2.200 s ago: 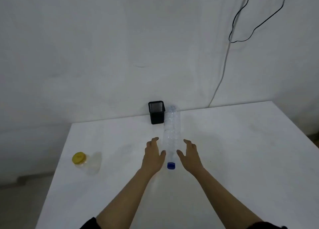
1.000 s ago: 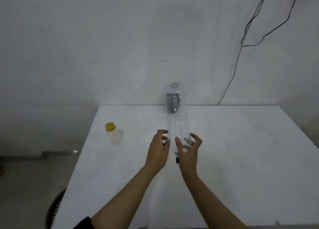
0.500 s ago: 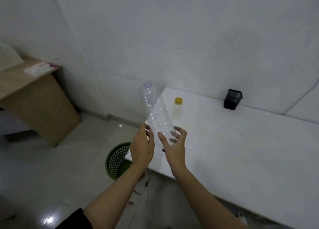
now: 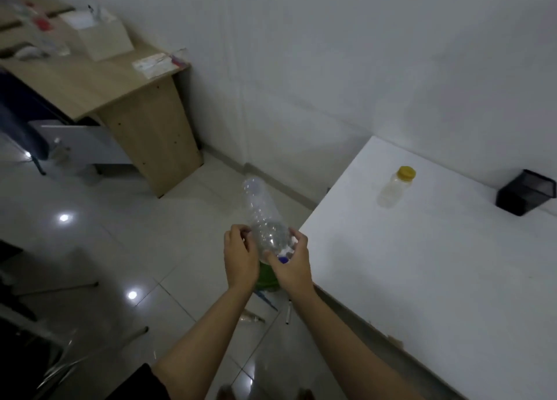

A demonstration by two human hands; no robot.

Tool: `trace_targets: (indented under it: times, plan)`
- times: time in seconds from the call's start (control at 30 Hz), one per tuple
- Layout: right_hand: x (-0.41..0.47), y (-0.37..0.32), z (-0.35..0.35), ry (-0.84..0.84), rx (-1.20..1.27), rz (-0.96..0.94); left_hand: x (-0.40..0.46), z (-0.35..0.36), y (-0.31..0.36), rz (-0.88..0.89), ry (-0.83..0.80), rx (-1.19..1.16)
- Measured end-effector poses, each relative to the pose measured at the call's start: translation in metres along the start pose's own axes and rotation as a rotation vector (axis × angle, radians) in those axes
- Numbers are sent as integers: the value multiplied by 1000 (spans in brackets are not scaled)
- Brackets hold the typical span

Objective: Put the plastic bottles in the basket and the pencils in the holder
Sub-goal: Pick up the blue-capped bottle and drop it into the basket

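A large clear plastic bottle (image 4: 261,216) with a blue cap is held in the air left of the white table (image 4: 437,279), cap end toward me, base pointing away. My left hand (image 4: 239,258) and my right hand (image 4: 291,265) grip its neck end from both sides. Just below my hands a sliver of the green basket (image 4: 266,279) shows on the floor, mostly hidden by them. A small clear bottle with a yellow cap (image 4: 396,185) stands on the table. A black mesh holder (image 4: 526,191) sits at the table's far edge by the wall.
A wooden desk (image 4: 120,83) with a white box and papers stands at the back left. Shiny floor tiles lie below, with dark chair legs at the lower left. A pen-like object (image 4: 288,312) and other small items lie on the floor under the table's edge.
Both hands lifted the large bottle off the table and carried it left past the table's edge to above the green basket. My view swung left and down with it.
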State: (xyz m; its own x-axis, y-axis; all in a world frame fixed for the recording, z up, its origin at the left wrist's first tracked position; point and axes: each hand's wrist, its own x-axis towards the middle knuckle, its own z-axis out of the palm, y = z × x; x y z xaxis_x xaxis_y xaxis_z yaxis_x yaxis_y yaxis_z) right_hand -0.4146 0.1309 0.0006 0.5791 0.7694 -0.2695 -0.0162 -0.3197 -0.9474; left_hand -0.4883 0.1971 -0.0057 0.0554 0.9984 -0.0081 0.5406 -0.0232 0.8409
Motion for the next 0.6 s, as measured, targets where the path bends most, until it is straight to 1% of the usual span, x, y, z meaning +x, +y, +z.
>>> trace_targets:
  times: [0.07,0.13,0.23,0.3,0.4,0.5,0.6]
  plan:
    - [1,12,21,-14,43,73,12,-5,-20,-32,-34,7]
    - [8,22,43,23,50,142,27,-8,-41,-34,-116,36]
    - [24,35,72,138,93,243,53,-6,-70,-5,-299,57]
    - [37,46,91,195,181,311,71,0,-87,2,-417,65]
    - [57,64,116,257,308,457,97,11,-111,27,-591,139]
    - [79,82,134,333,391,588,122,23,-129,43,-676,184]
    - [102,97,145,396,404,689,145,33,-141,56,-710,193]
